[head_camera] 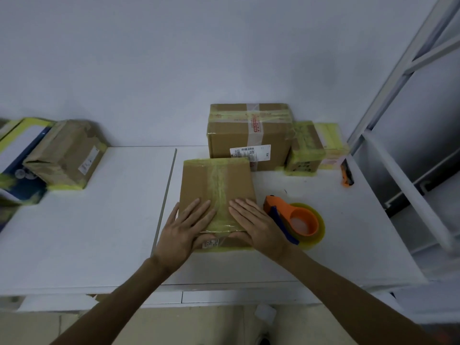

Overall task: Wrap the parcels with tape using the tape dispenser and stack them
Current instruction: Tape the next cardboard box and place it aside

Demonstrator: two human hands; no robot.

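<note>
Two hands, fingers straight and laid flat: left hand [185,225] and right hand [256,225] press on the near end of the parcel [196,183]. Parcel: flat cardboard box at the centre of the table [99,220], yellowish tape along its top seam. Probably light and stiff, with slick tape, so best gripped on the bare cardboard sides. Tape dispenser [293,220]: orange, unheld, just right of the parcel. Behind: large taped box [229,143], with smaller taped box [305,150] beside it.

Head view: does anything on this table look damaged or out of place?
Yes. The brown parcel at far left looks crumpled and dented, its cardboard creased. A small orange tool lies close to the right edge of the table.
</note>
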